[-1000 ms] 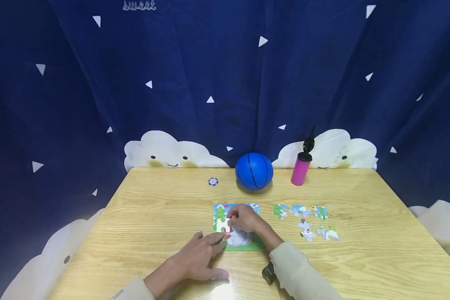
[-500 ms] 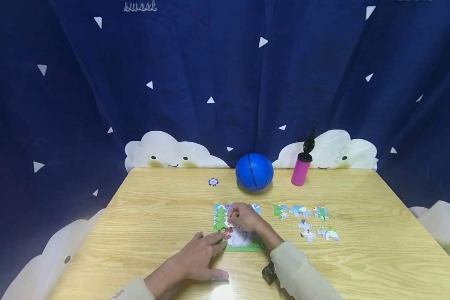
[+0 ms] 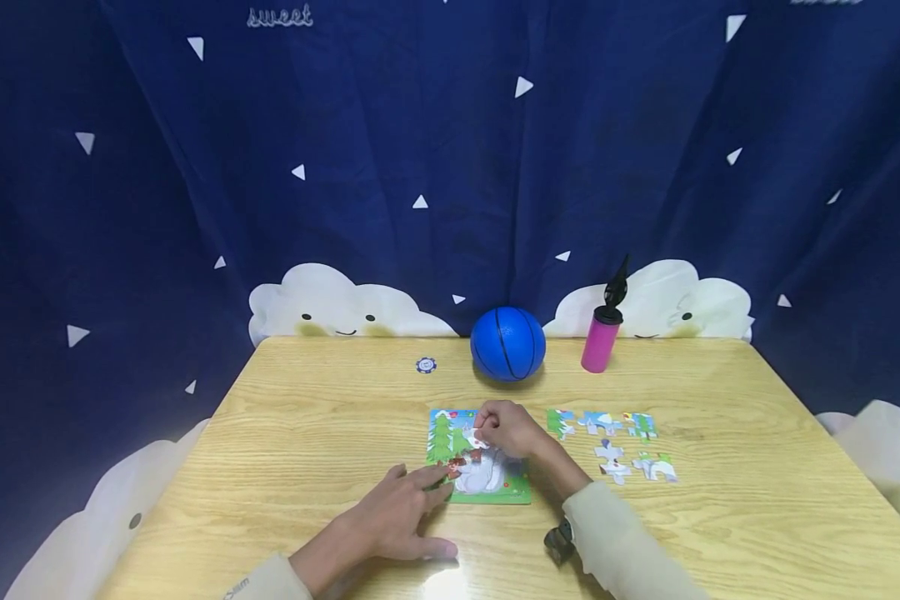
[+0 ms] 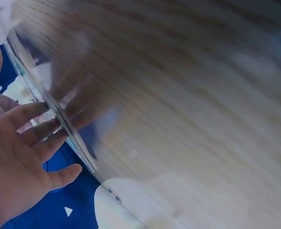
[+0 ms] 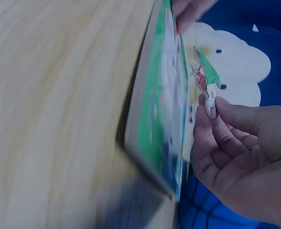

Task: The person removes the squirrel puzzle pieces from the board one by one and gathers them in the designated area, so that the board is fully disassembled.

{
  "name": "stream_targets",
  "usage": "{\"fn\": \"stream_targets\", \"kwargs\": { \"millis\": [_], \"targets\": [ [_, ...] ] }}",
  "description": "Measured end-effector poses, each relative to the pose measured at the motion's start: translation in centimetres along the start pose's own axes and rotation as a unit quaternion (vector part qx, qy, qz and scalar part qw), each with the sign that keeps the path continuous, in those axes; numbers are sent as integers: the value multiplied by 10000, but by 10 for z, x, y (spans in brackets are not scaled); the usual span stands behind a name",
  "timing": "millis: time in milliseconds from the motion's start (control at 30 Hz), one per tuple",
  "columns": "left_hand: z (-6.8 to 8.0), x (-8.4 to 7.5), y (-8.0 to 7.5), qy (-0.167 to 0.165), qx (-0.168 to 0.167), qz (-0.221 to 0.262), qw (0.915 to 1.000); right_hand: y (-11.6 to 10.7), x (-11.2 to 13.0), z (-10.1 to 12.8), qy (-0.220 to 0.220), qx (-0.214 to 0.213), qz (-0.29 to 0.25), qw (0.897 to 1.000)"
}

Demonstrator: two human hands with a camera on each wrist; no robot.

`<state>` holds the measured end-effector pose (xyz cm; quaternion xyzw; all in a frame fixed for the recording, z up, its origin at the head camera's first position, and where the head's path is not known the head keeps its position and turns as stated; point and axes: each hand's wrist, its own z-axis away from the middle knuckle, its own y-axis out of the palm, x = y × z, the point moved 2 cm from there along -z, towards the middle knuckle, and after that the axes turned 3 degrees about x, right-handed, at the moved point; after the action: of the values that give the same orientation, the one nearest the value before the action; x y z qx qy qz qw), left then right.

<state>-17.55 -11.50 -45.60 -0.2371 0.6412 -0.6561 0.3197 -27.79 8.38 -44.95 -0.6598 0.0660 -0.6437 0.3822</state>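
A flat jigsaw puzzle board (image 3: 495,498) with a green lower border and a tree-and-snow picture lies at the middle of the table. My left hand (image 3: 399,512) rests its outstretched fingertips on the board's lower left part; the left wrist view shows those fingers spread at its edge. My right hand (image 3: 512,429) is over the upper middle of the board. Between thumb and fingers it pinches a jigsaw piece (image 5: 207,88) with green, white and red-brown patches, held tilted close above the board. The right hand hides the board's upper right part in the head view.
Several loose jigsaw pieces (image 3: 610,460) lie right of the board. Behind stand a blue ball (image 3: 507,344) and a pink hand pump (image 3: 600,343) with a black top. A blue-and-white poker chip (image 3: 426,365) lies at the back, left of the ball.
My right hand has moved to the right over the board with the jigsaw piece, uncovering more of the picture's left side. My left hand has stayed in place.
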Motion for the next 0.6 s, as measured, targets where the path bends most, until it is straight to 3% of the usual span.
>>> {"fn": "stream_targets", "kwargs": {
  "millis": [433, 600],
  "targets": [
    [-1, 1, 1, -73, 14, 23, 10000, -55, -38, 30, 8, -67, 117, 9999],
    [-2, 0, 0, -67, 11, 57, 10000, -70, -54, 41, 200, -118, 282, 9993]
  ]
}}
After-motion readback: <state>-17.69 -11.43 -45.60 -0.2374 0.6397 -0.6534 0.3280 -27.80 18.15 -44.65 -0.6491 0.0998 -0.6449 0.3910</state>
